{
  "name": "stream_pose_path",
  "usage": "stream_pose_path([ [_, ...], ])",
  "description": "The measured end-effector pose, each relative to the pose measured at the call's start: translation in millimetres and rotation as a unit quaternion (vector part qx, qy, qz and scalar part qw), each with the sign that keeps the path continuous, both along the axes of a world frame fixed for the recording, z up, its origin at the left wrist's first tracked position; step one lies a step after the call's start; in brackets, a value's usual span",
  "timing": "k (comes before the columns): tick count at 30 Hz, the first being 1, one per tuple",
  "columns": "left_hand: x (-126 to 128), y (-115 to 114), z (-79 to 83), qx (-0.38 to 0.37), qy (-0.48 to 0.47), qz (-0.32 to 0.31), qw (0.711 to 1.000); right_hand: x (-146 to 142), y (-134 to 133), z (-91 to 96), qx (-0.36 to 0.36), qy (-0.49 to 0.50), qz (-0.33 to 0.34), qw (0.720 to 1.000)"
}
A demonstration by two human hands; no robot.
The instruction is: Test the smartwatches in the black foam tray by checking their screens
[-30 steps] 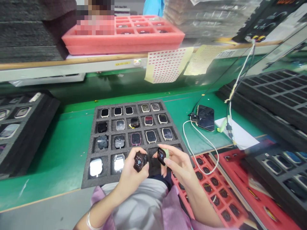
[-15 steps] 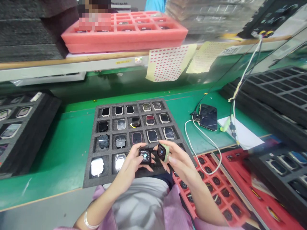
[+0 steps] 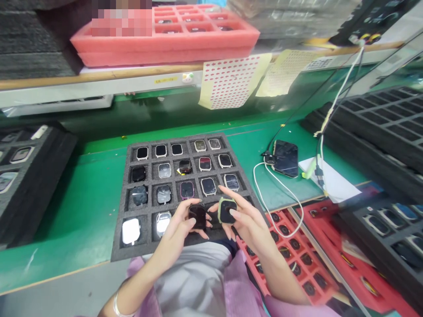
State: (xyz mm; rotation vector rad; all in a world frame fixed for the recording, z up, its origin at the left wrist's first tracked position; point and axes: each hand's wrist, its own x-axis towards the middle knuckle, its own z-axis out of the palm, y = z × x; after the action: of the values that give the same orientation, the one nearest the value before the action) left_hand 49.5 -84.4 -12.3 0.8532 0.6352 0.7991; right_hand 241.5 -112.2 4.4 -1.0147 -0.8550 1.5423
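My left hand (image 3: 181, 223) grips a black smartwatch (image 3: 197, 216) without a strap, its thumb along the case edge and its screen dark. Beside it, my right hand (image 3: 246, 218) holds a pale green smartwatch (image 3: 227, 211), thumb resting on its dark screen. Both hands hover over the near right part of a grey foam tray (image 3: 119, 237). Strapless watches fill many of the tray's square compartments, among them a purple-rimmed watch (image 3: 187, 190) and a white watch (image 3: 131, 231) lying at the near left. My hands hide some of the near compartments.
A phone (image 3: 286, 158) with a white cable (image 3: 257, 185) lies right of the tray. Red foam trays (image 3: 325, 259) with round parts sit lower right. Dark foam trays stand at left (image 3: 49, 176) and right (image 3: 373, 119). A pink foam tray (image 3: 165, 55) rests on the shelf above.
The green watch has turned in my right hand, so its screen now faces up more. The left watch's screen, lit with a dial before, is now dark. The view has shifted slightly.
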Motion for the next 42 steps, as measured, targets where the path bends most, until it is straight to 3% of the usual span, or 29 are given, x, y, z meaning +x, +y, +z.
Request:
stream_pose_path([
  [6,1.3,-0.7,5.7,0.026,0.047,0.004,0.999,-3.2,-2.0,-0.4,0.001,-0.026,-0.008,1.0],
  [11,3.6,-1.7,11.7,0.064,0.142,0.048,0.987,-1.3,-1.4,-0.2,0.042,-0.021,0.017,0.999],
  [17,-1.6,-4.9,12.2,0.094,0.206,0.016,0.974,1.3,-3.8,-5.4,0.055,-0.052,0.028,0.997],
  [24,-0.2,-5.9,11.4,0.095,0.199,0.021,0.975,0.1,-3.3,-5.6,0.082,-0.034,0.038,0.995],
  [31,-1.6,-5.3,10.7,0.164,0.239,0.023,0.957,2.1,-5.3,-4.7,0.066,-0.031,0.048,0.996],
  [42,-1.3,-5.6,13.9,0.135,0.252,0.004,0.958,1.4,-5.5,-3.7,0.069,-0.028,0.038,0.997],
])
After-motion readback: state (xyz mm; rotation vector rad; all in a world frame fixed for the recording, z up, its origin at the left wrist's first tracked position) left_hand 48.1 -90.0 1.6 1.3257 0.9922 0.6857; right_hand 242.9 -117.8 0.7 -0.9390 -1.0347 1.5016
